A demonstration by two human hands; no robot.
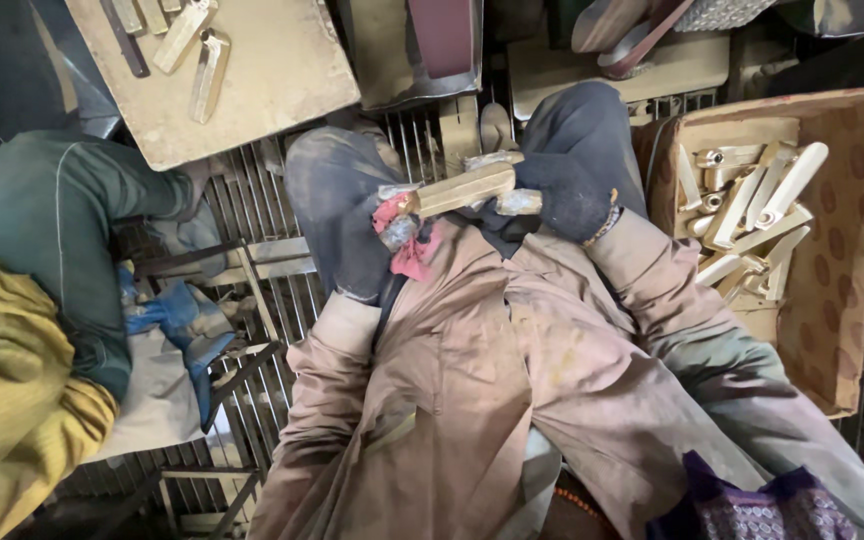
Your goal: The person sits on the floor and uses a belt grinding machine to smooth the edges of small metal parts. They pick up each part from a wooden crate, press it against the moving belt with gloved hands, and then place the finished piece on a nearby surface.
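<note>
Both hands wear dark, dusty gloves and share one brass piece, a long yellowish bar that lies roughly level across the middle of the view, tilted slightly up toward its right end. The left hand is closed around the bar's left end, its grip wrapped with a scrap of red cloth that shows between glove and metal. The right hand is closed on the bar's right end, fingers curled over the top and thumb underneath. So the brass piece spans the gap between the two grips, touching both, with its bare middle stretch exposed between them. It is held above the person's lap, over the brown jacket sleeves, and in front of a metal grate that runs below and to the left of the bar.

To the right of the brass piece, well apart from it, stands a cardboard box holding a heap of similar brass castings, stacked crosswise. Up and to the left of the bar sits a dusty tan counter with a few more brass pieces lying on it near its far edge. Farther left of the bar another person sits, showing a green sleeve and yellow clothing; that person's hand is not clearly visible.
</note>
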